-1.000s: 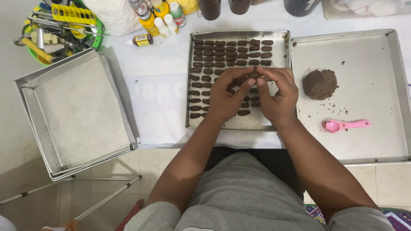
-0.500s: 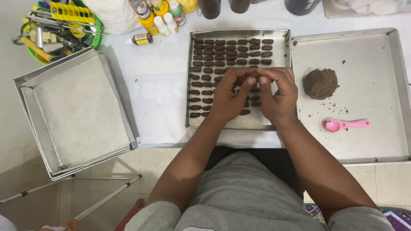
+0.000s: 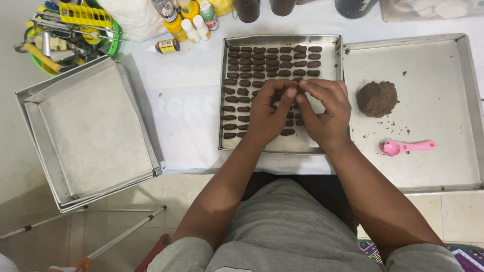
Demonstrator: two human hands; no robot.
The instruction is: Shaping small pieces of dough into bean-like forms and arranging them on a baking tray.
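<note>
head view: both hands meet over the middle baking tray, fingertips pinched together; the left hand and right hand seem to pinch a small dough piece, mostly hidden. rows of brown dough pieces fill the tray toward 12 o'clock. at 3 o'clock a second tray holds a dough lump and pink spoon

We see dark brown dough pieces in rows on a silver-grey tray | brown dough lump | pink scoop | white table cover | yellow and white bottles | green basket, yellow tool | our grey shirt
</note>
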